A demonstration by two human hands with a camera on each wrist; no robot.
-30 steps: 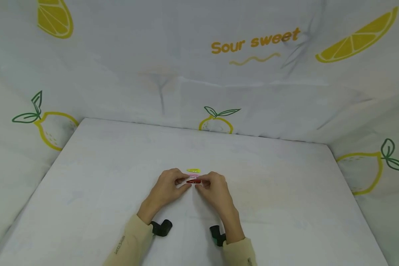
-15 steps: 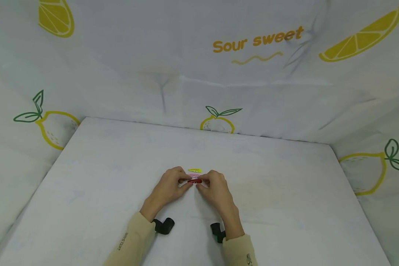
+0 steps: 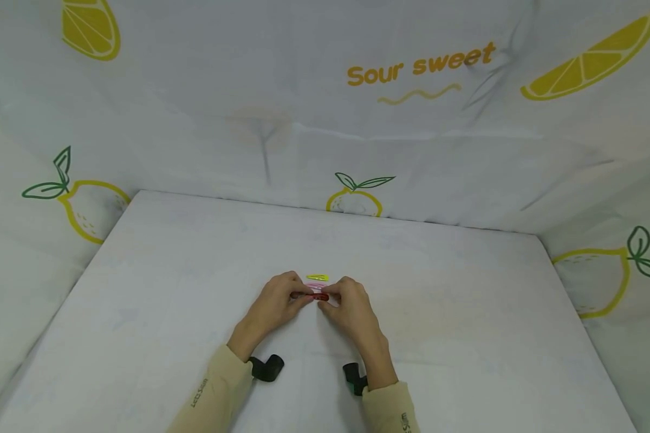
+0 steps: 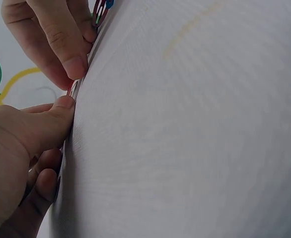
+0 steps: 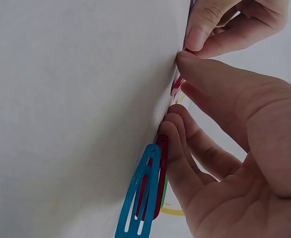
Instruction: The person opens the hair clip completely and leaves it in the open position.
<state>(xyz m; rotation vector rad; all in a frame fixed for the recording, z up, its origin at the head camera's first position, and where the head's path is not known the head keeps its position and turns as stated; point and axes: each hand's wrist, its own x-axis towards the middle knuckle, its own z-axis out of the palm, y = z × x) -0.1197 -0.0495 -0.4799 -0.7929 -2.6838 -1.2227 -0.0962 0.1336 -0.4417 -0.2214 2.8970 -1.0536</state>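
In the head view, a red hair clip [image 3: 321,296] lies between both hands at the middle of the white table. My left hand [image 3: 275,297] pinches its left end between thumb and index finger. The thumb and index of my right hand [image 3: 349,304] grip the other end. A bit of dark red also shows under the left fingers. Just beyond lie a pink hair clip [image 3: 316,286], partly covered by fingertips, and a yellow hair clip [image 3: 318,277]. The right wrist view shows a blue hair clip [image 5: 140,193] and a dark red hair clip [image 5: 161,148] against my right hand's outer fingers.
The white table [image 3: 444,313] meets a white cloth backdrop [image 3: 206,150] printed with lemons and words along the back and sides. Black wrist devices [image 3: 268,368] sit at both cuffs, close over the tabletop.
The left fingers have drawn together onto the red hair clip. Dark red now shows farther left beneath them. The head view has shifted slightly, and the pink and yellow clips stay in place.
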